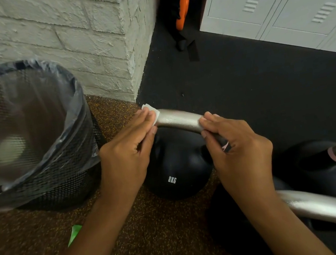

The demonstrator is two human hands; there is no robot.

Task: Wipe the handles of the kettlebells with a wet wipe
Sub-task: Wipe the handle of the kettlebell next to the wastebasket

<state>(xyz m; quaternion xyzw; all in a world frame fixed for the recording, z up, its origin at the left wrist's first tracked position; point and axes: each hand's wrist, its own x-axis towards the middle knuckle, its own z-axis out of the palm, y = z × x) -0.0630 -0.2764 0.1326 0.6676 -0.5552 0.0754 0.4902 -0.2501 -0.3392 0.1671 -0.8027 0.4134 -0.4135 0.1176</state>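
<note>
A black kettlebell [176, 176] marked 8KG stands on the floor with a silver handle [177, 119] arching over it. My left hand [127, 152] presses a white wet wipe [150, 110] against the handle's left end. My right hand [234, 141] grips the handle's right end, fingers curled around it. Two more black kettlebells lie at the right: one with a silver handle [325, 209] low in the frame, and another [327, 161] with a pink band on its handle.
A black mesh bin [47, 183] lined with a clear bag stands at the left. A white brick wall corner [132, 63] is behind. Grey lockers [275, 4] stand at the far right. A green scrap [75, 233] lies on the speckled brown floor.
</note>
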